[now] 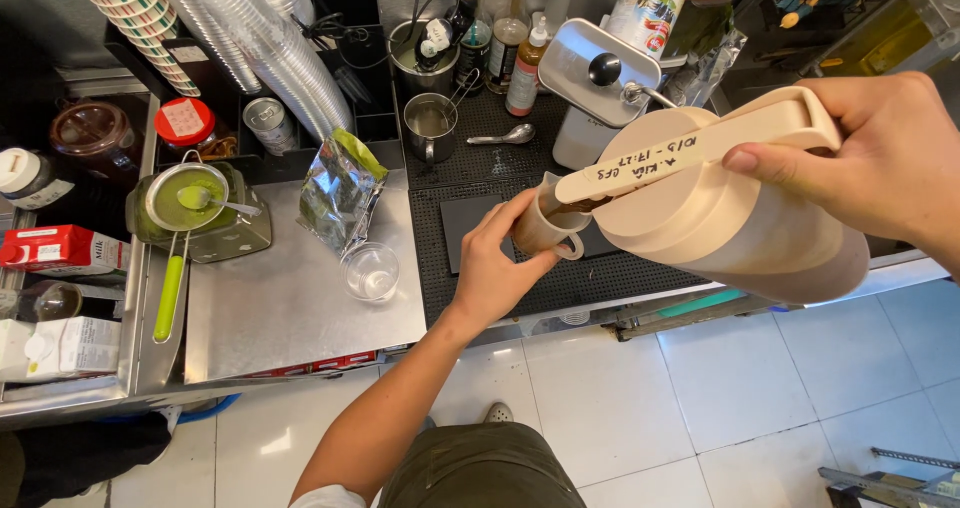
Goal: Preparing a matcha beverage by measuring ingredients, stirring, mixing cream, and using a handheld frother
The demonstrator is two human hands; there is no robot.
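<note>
Right hand (pixel 890 158) gripped the tilted beige pitcher (pixel 730 218) by its handle, spout over the small cup (pixel 545 230), which the left hand (pixel 495 263) wrapped to steady it.

My right hand (pixel 885 158) runs off the right edge of the frame, so my wrist is out of sight. The pitcher (pixel 720 218) it holds covers most of the small cup (pixel 545 230) at centre, and I cannot see inside that cup. My left hand (pixel 495 268) hides the cup's near side. At upper left, the 2 stacks of cups (pixel 215 28) are cut by the top edge. The cartons (pixel 55 250) at far left are cropped.
</note>
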